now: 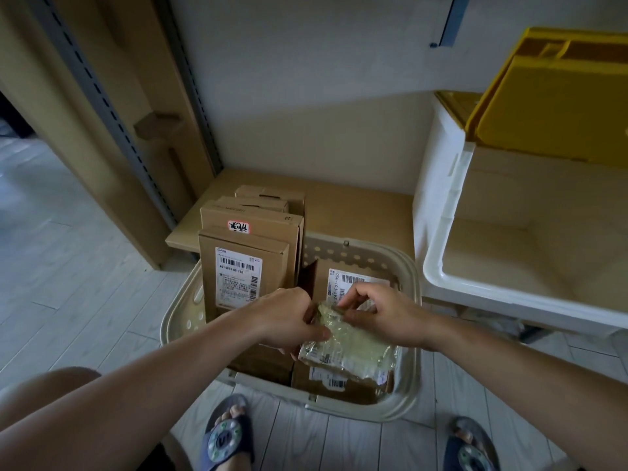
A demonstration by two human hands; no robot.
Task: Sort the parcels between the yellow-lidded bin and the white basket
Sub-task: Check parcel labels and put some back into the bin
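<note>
Right now I see the white bin (441, 212), its yellow lid (550, 107) flipped up, standing right of the white basket (406, 334) on the floor. Upright cardboard parcels (243, 263) fill the basket's left side. Above the basket, my left hand (289, 317) and right hand (384, 314) both pinch a bubble-wrapped parcel (350, 348) at its top edge.

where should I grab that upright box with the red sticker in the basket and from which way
Grip the box with the red sticker by its top edge, coming from above. It stands upright at the left of the white basket, sandwiched between other boxes, so only its top is exposed. Both hands currently hold the bubble-wrap parcel.
</note>
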